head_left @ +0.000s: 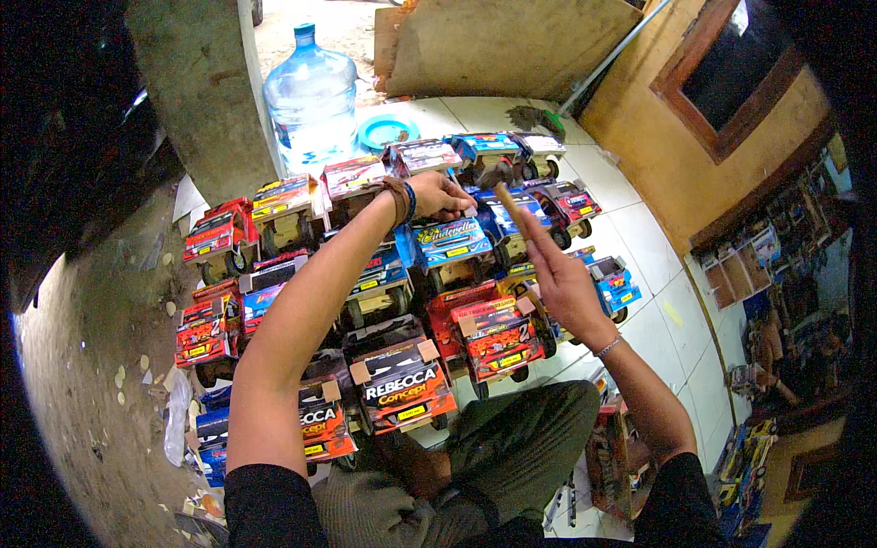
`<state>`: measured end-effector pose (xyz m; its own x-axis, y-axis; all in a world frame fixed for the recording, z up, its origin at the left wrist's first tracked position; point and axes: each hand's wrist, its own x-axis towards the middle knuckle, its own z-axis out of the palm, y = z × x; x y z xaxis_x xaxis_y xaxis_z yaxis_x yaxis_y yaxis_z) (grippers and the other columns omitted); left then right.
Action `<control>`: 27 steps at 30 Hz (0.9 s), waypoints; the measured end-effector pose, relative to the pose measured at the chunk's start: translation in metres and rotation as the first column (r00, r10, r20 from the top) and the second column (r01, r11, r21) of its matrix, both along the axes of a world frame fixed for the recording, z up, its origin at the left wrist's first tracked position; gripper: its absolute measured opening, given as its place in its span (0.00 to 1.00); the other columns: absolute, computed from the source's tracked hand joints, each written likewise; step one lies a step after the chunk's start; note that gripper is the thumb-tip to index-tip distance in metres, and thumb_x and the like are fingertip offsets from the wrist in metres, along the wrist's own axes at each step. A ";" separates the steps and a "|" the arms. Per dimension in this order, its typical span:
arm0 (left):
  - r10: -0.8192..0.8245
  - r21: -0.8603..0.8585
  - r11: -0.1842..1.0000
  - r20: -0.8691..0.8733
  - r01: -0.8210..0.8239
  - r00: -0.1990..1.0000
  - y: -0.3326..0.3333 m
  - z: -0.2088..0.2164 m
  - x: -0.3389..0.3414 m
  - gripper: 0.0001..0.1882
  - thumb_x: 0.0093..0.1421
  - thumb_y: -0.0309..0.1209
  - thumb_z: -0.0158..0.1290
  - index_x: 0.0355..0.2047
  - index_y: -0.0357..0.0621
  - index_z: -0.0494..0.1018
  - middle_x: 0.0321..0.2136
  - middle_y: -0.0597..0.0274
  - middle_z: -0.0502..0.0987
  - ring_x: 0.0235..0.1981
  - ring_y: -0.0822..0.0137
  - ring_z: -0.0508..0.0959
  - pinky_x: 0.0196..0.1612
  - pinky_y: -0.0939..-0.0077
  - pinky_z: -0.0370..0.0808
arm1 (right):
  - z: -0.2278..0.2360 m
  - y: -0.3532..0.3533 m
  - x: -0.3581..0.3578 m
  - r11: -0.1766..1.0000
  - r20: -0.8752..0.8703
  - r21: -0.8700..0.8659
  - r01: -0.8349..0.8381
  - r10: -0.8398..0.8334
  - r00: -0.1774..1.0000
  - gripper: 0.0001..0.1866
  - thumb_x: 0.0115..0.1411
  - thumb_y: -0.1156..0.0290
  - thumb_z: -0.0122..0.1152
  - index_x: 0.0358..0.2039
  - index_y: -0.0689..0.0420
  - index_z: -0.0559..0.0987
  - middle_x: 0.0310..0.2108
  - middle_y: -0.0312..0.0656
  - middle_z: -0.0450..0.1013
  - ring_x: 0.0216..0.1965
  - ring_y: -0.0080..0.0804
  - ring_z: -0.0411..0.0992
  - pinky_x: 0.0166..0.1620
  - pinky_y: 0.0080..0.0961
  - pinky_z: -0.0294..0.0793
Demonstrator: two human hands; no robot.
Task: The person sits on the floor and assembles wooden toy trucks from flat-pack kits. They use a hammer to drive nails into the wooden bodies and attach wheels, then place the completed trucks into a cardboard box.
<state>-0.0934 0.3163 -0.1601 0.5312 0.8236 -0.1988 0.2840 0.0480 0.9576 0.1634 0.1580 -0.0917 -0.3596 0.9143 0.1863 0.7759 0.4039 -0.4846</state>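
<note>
My right hand [568,285] is wrapped round the wooden handle of a hammer [510,208], its dark head raised above the toy trucks. My left hand [438,196] is closed in a pinch at the top rear of a blue toy truck [454,239] in the middle rows. Whatever sits between its fingertips is too small to make out. Around both hands stand several rows of printed toy trucks with black wheels. Nearer my knees are an orange and black truck [402,385] and a red one [502,338], small tan squares on their upper corners.
A large clear blue water bottle [312,96] and a blue plate [387,131] stand behind the trucks. White floor tiles [671,315] run along the right, beside a yellow wall [639,137]. Bare ground with scraps [110,393] lies to the left. A concrete pillar [201,91] rises at the far left.
</note>
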 end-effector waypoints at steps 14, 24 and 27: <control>-0.019 0.090 0.996 -0.094 0.028 0.995 -0.007 0.010 -0.001 0.18 0.62 0.41 0.60 0.47 0.43 0.80 0.33 0.68 0.82 0.33 0.77 0.76 0.41 0.78 0.76 | 0.001 -0.002 0.004 0.998 0.110 0.070 -0.001 -0.007 0.994 0.28 0.69 0.66 0.49 0.68 0.38 0.59 0.20 0.57 0.70 0.19 0.51 0.71 0.25 0.41 0.68; 0.060 0.114 0.993 -0.153 -0.043 0.986 -0.013 0.017 0.007 0.16 0.58 0.42 0.64 0.40 0.43 0.83 0.29 0.68 0.81 0.28 0.79 0.75 0.33 0.81 0.74 | -0.015 -0.087 0.086 0.868 -0.547 0.141 0.476 -0.332 0.769 0.23 0.67 0.65 0.57 0.60 0.55 0.67 0.24 0.37 0.73 0.22 0.18 0.66 0.25 0.21 0.66; 0.066 0.237 0.971 -0.169 -0.025 0.983 -0.011 0.016 0.007 0.17 0.61 0.41 0.62 0.43 0.42 0.81 0.28 0.72 0.79 0.26 0.80 0.72 0.30 0.83 0.71 | -0.027 -0.127 0.131 0.871 -0.349 -0.088 0.484 -0.482 0.804 0.18 0.64 0.56 0.61 0.40 0.59 0.72 0.22 0.39 0.70 0.22 0.22 0.65 0.26 0.25 0.67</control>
